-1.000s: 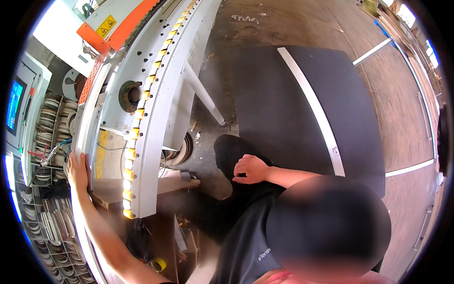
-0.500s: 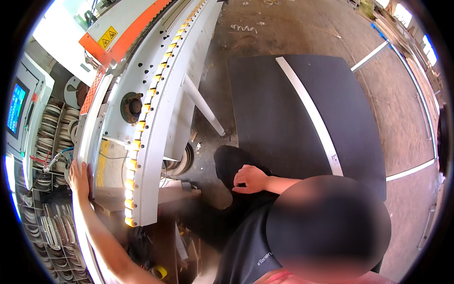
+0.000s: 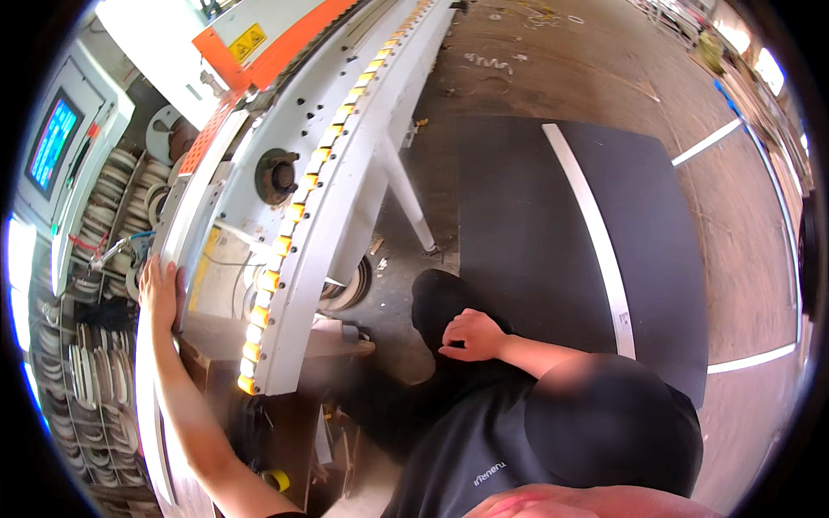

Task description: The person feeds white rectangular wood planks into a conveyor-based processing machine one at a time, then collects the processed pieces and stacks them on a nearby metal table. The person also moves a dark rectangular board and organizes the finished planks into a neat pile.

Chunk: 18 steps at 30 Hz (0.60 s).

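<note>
My left hand (image 3: 161,298) lies with its fingers stretched out on the long white strip (image 3: 148,414) that runs along the machine's left side. Its palm rests near the edge, and the fingers point toward the far end. My right hand (image 3: 472,335) sits on my dark-clothed leg, fingers curled in loosely, with nothing seen in it. Between my arms runs the white edge-banding machine's side rail (image 3: 332,198), with a row of yellow and white rollers (image 3: 281,246).
A dark panel (image 3: 527,250) with a white strip (image 3: 596,229) across it is on my right. A lit screen (image 3: 54,142) and racks of rolled banding (image 3: 112,194) stand at left. A slanted white leg (image 3: 408,205) supports the rail. A yellow tape roll (image 3: 276,480) is below.
The whole view has shifted, so the machine and panel appear farther right. My left hand stays on the white strip and my right hand on my leg.
</note>
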Available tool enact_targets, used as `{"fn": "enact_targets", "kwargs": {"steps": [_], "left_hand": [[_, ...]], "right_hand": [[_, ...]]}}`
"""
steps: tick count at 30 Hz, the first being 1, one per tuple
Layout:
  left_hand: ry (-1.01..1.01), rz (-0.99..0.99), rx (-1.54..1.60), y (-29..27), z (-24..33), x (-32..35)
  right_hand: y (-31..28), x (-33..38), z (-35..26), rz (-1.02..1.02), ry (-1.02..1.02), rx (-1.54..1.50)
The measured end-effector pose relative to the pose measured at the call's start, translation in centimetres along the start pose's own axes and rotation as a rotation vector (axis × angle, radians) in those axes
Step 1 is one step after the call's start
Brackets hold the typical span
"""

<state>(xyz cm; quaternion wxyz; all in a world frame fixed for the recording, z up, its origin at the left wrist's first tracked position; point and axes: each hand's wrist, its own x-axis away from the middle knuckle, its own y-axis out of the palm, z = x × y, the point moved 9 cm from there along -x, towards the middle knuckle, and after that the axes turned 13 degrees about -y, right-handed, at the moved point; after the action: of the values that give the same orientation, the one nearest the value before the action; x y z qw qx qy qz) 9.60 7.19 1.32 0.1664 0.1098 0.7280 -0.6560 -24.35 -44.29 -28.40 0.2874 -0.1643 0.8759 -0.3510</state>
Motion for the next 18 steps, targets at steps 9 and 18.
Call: {"fn": "enact_targets", "kwargs": {"steps": [9, 18], "left_hand": [[-0.045, 0.035, 0.135, -1.0, 1.0, 0.5], [-0.01, 0.07, 0.095, -1.0, 1.2, 0.5]], "right_hand": [[-0.6, -0.7, -0.1, 0.057, -0.015, -0.006], [-0.6, -1.4, 0.4, 0.091, -0.011, -0.073]]}}
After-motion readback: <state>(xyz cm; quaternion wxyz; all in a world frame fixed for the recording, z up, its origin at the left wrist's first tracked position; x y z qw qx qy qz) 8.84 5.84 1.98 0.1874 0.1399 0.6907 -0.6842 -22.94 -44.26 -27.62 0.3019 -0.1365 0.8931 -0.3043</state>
